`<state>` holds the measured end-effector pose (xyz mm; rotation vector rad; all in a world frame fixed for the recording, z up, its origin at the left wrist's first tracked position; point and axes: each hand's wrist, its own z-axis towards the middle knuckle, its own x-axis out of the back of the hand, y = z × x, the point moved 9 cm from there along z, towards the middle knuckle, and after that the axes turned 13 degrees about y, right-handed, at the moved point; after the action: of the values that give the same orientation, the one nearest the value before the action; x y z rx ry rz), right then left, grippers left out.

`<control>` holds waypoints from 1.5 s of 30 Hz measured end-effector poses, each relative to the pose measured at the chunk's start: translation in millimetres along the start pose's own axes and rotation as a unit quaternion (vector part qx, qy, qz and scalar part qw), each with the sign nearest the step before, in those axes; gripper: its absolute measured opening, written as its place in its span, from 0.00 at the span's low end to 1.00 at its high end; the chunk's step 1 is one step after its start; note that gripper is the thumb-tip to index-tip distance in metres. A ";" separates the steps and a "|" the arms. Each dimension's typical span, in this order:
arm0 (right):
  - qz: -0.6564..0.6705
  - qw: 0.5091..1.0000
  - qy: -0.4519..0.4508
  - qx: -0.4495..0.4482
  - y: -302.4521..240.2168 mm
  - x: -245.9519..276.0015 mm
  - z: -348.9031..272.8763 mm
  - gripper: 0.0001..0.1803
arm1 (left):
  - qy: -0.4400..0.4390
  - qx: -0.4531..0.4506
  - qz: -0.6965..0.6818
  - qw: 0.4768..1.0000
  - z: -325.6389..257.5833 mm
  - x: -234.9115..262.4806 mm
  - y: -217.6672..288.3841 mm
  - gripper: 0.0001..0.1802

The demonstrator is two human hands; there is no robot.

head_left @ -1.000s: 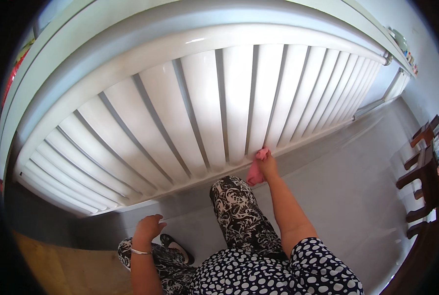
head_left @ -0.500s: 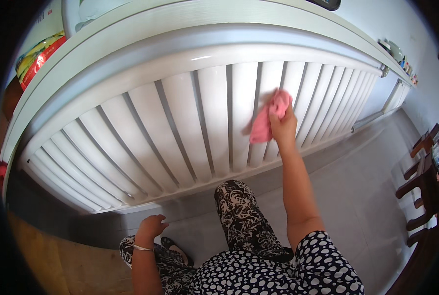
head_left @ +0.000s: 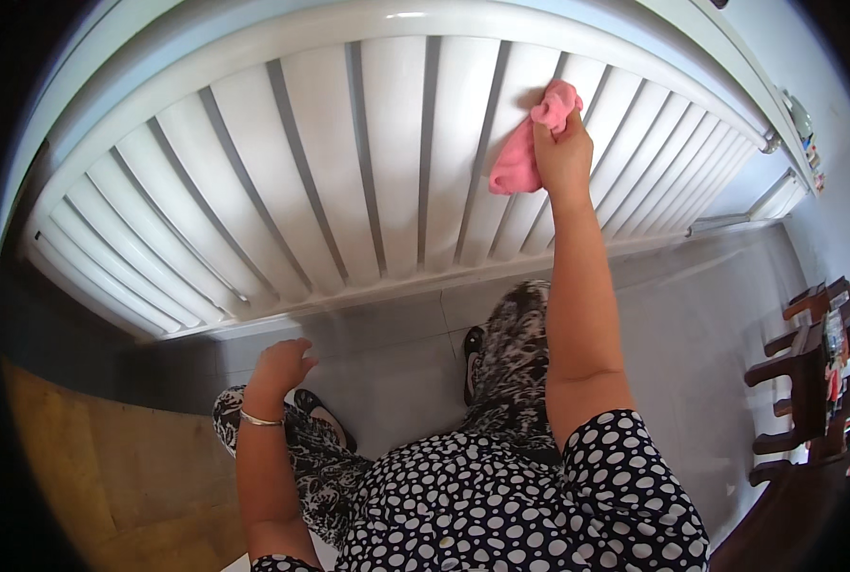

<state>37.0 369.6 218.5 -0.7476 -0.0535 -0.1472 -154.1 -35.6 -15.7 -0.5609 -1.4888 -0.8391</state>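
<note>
My right hand (head_left: 566, 160) is closed around a bunched pink cloth (head_left: 514, 167) and presses it to the front of a white radiator (head_left: 394, 153). The cloth lies over the upright columns right of the middle, below the top rail, its lower end hanging left of the hand. My left hand (head_left: 284, 368) is empty, its fingers loosely bent and apart, above my left knee. A silver bangle (head_left: 260, 420) circles that wrist.
A white ledge (head_left: 720, 57) runs above the radiator, with small items (head_left: 811, 143) at its far right end. Dark wooden furniture (head_left: 801, 381) stands on the grey tiled floor (head_left: 677, 343) at right. A yellowish wooden surface (head_left: 111, 467) lies at lower left.
The view has tipped downward, so the radiator sits higher in it. My right hand and the cloth are slightly higher on the columns. My right leg has shifted right, and its shoe now shows.
</note>
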 end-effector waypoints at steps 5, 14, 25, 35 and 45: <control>0.005 0.999 -0.017 -0.046 44.1 -11.0 -55.7 0.20 | 0.024 -0.031 -0.001 0.999 0.2 10.6 7.3 0.15; -0.064 0.972 -0.132 -0.184 134.1 -27.7 -168.5 0.24 | -0.023 -0.048 -0.002 0.999 21.1 4.0 30.4 0.17; -0.166 0.913 -0.266 -0.259 236.1 -50.4 -288.0 0.33 | -0.063 -0.009 0.022 0.998 24.8 -2.7 19.8 0.19; -0.036 0.958 -0.131 -0.251 175.5 -31.0 -221.1 0.36 | -0.024 -0.004 -0.004 1.000 24.6 2.8 12.9 0.15; 0.122 0.988 -0.015 -0.089 -18.0 -0.7 34.2 0.24 | 0.000 -0.028 0.015 0.999 16.2 -8.3 3.1 0.14</control>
<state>33.7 379.9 255.5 -0.9276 0.0235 0.0935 -161.0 -20.0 -22.6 -0.6242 -1.4557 -0.8595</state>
